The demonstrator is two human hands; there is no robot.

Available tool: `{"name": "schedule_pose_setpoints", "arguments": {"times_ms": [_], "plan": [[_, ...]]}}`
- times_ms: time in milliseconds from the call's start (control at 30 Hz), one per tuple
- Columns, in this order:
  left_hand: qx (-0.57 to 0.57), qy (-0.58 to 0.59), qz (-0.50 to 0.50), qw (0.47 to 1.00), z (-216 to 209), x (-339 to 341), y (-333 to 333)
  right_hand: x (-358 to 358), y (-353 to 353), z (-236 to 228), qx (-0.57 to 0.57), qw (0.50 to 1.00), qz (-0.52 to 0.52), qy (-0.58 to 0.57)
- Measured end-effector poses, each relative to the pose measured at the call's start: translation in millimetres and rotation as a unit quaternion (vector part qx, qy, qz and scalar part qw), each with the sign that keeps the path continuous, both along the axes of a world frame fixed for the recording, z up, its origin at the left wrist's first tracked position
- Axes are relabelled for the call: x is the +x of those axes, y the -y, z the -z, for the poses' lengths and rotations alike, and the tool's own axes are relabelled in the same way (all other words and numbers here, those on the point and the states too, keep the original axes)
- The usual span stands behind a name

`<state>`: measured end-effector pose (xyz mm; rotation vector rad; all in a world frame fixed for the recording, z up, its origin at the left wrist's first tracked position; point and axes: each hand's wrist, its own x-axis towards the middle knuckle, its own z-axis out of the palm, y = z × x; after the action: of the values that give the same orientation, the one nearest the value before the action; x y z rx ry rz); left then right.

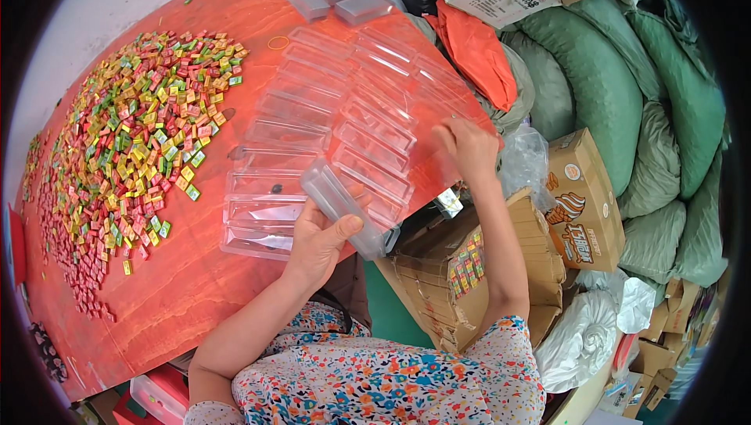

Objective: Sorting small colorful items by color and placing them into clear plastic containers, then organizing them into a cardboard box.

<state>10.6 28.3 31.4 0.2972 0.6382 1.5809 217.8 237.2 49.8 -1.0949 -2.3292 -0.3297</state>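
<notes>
My left hand (pixel 319 247) is closed round a stack of nested clear plastic trays (pixel 338 202), held tilted above the table's near edge. Off to the right, my right hand (pixel 468 151) hovers by the table's right edge with its fingers bent downward. Motion smears those fingertips, and I cannot make out anything between them. Long clear plastic trays (pixel 293 104) lie side by side in two fanned columns on the red table (pixel 195 284). The right column (pixel 374 143) reaches toward my right hand.
A big heap of small red, yellow and green wrapped pieces (pixel 149 143) covers the table's left. Grey translucent boxes (pixel 364 7) stand at the far edge. An opened cardboard box (pixel 426 276) sits below the right edge, beside a printed carton (pixel 583 198) and green sacks (pixel 583 81).
</notes>
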Motion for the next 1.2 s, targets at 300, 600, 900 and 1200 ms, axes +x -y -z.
{"name": "schedule_pose_setpoints", "arguments": {"times_ms": [300, 600, 900, 1200], "plan": [[-0.003, -0.015, 0.012, 1.000, -6, 7, -2, -35, 115, -25, -0.730, 0.595, -0.205, -0.265], [0.006, -0.015, 0.029, 0.999, -8, 11, -1, -25, 114, -23, -0.736, 0.589, -0.202, -0.266], [0.010, -0.039, 0.028, 0.999, -9, 12, 5, -23, 123, -20, -0.738, 0.581, -0.213, -0.271], [0.023, -0.001, -0.003, 1.000, -4, 2, -3, -38, 127, -37, -0.683, 0.657, -0.212, -0.239]]}}
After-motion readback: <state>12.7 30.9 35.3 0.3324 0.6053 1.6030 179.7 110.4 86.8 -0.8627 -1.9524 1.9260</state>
